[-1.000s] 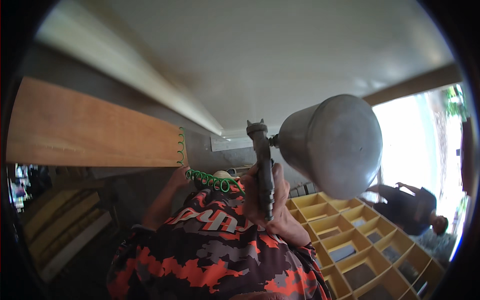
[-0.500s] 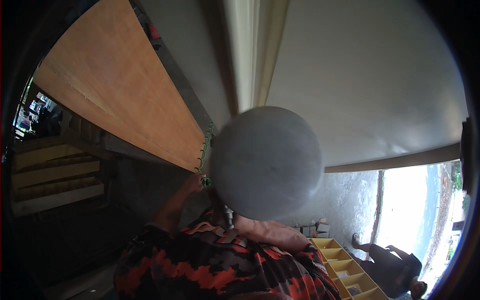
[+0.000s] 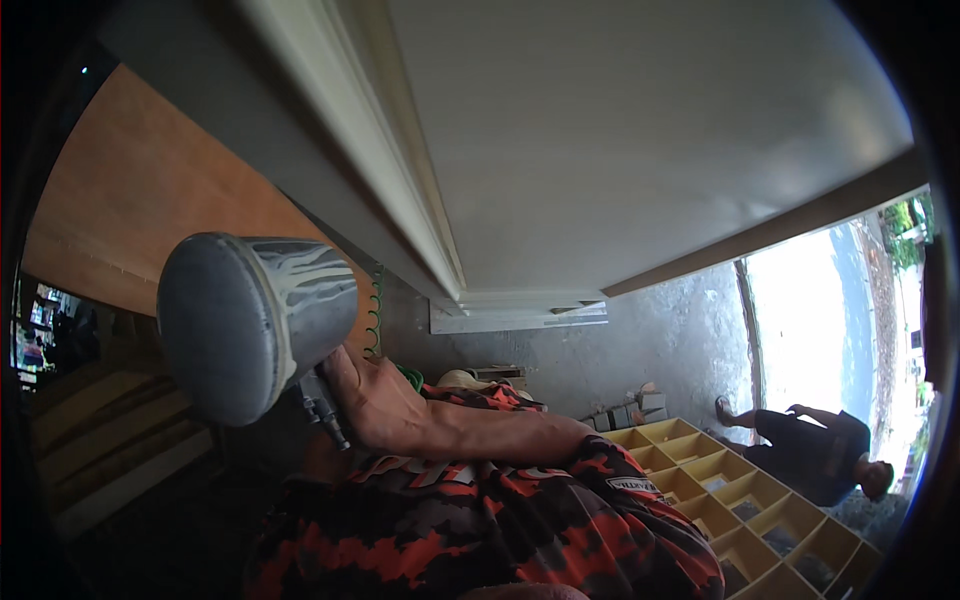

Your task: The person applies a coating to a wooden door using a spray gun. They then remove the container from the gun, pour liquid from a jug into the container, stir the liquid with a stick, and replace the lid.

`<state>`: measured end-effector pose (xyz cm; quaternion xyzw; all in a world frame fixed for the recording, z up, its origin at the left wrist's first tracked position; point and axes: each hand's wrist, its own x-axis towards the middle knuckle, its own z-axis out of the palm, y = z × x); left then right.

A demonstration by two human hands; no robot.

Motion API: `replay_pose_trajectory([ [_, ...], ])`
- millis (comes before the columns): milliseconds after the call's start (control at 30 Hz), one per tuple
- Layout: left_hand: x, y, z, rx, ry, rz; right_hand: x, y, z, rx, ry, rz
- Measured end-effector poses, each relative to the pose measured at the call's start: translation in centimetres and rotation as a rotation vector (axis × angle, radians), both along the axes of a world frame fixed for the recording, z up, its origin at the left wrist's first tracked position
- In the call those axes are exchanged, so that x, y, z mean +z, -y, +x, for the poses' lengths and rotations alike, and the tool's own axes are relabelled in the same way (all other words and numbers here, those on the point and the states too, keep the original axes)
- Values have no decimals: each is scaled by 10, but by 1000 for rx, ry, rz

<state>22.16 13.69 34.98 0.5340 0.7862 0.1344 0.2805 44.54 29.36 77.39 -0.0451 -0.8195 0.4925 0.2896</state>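
Note:
My right hand (image 3: 385, 405) is closed on the dark body of a paint spray gun (image 3: 322, 408). The gun's grey metal cup (image 3: 250, 320), streaked with pale paint drips, fills the left middle of the view and points toward the camera. My forearm reaches in from the right across red, black and grey camouflage clothing (image 3: 480, 520). A green coiled air hose (image 3: 377, 310) hangs just behind the hand. A large white moulded panel (image 3: 600, 150) spans the view beyond the gun. My left hand is out of sight.
A bare brown wooden board (image 3: 150, 200) lies left of the white panel. A yellow grid of open compartments (image 3: 740, 495) sits at lower right on grey concrete. Another person in dark clothes (image 3: 820, 455) is at the bright doorway on the right. Stacked planks (image 3: 110, 450) are at the dim left.
The view has swung, and the spray gun has moved from the centre to the left. Its cup now shows its side and end. The arm seen on the left earlier is gone from view.

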Motion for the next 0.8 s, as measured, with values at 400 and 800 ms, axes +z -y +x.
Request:
replay_pose_trajectory([
  [400, 0, -12, -4, -14, 18, -6, -3, -36, 110, -120, -35, -74],
  [800, -7, -41, -9, -169, 43, 63, 28, -43, 176, -703, -60, 113],
])
